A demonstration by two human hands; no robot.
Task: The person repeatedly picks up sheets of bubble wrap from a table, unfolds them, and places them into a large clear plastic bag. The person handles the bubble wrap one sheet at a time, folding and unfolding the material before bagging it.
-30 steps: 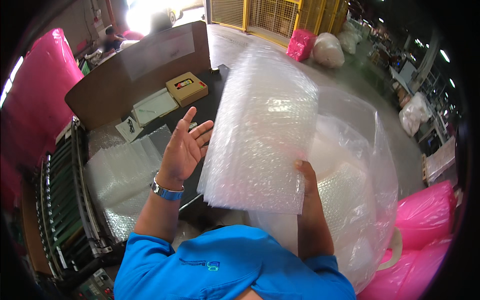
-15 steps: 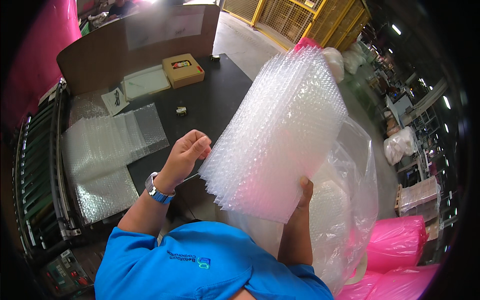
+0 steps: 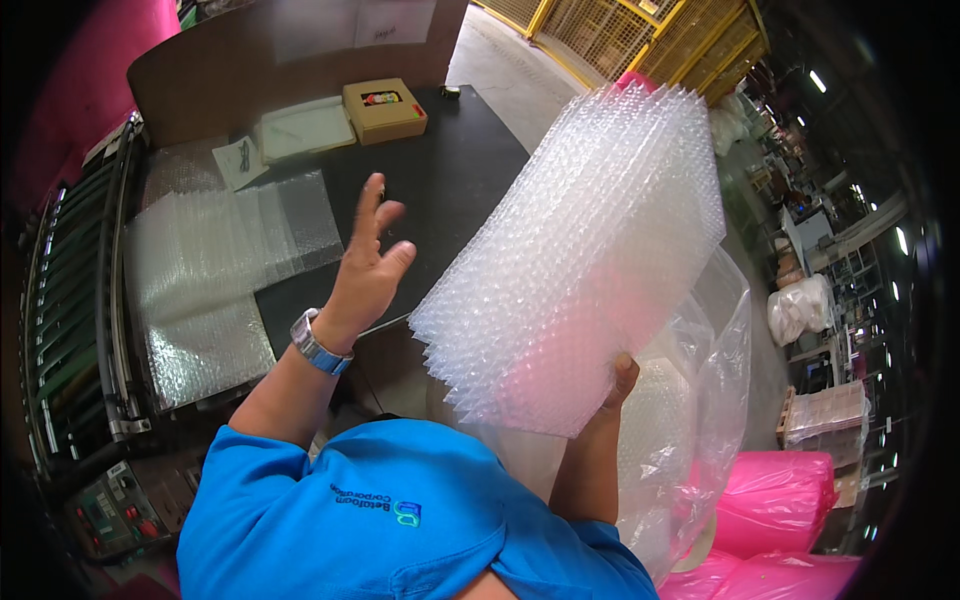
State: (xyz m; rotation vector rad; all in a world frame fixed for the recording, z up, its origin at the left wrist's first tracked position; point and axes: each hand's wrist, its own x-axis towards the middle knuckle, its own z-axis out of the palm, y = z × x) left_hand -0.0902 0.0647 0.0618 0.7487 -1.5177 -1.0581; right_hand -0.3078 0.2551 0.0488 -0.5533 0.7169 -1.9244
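Note:
A thick stack of clear bubble wrap sheets (image 3: 590, 250) stands tilted in front of me on the right. My right hand (image 3: 618, 383) grips its lower right edge, thumb on the near face and the other fingers hidden behind. My left hand (image 3: 372, 262), with a watch on the wrist, is raised over the dark table, fingers apart and nothing in them. It is apart from the stack's left edge. More bubble wrap sheets (image 3: 225, 245) lie overlapping on the left part of the table.
On the dark table (image 3: 440, 180) are a cardboard box (image 3: 384, 112), a pad of papers (image 3: 305, 130) and a leaflet (image 3: 240, 162). A roller machine (image 3: 85, 290) runs along the left. A clear plastic bag (image 3: 725, 330) with bubble wrap and pink wrapped rolls (image 3: 775, 505) are at the right.
My left hand has gone from curled fingers near the stack to spread fingers, slightly farther up over the table. The stack stays in my right hand and has shifted slightly right in view.

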